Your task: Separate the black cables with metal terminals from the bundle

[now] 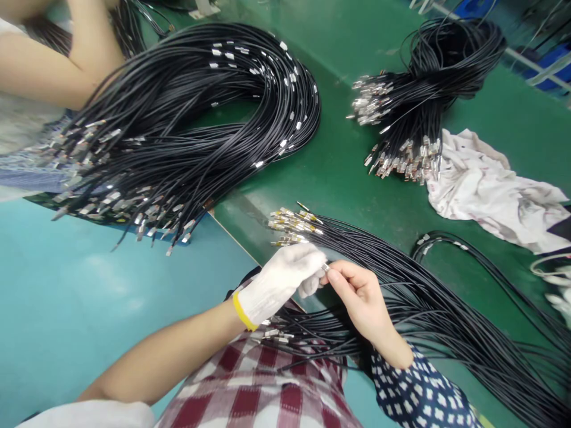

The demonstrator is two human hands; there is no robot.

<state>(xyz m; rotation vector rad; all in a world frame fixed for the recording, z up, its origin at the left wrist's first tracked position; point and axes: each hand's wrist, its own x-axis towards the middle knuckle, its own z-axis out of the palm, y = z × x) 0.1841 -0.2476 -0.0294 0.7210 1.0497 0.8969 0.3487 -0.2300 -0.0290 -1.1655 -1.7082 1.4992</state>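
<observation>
My left hand [279,283] wears a white glove with a yellow cuff and is closed around the ends of a bundle of black cables [428,309] that runs off to the lower right. Their metal connector tips [292,223] fan out just above the glove. My bare right hand [359,294] pinches one small metal connector end [326,267] right against the gloved fingers. Both hands sit at the near edge of the green table [348,172], above my plaid lap.
A large coil of black cables [191,119] overhangs the table's left edge, with another person's bare arm [44,71] behind it. A second tied bundle [428,71] lies at the back right beside a crumpled white cloth [486,190]. Blue floor [89,285] lies at the left.
</observation>
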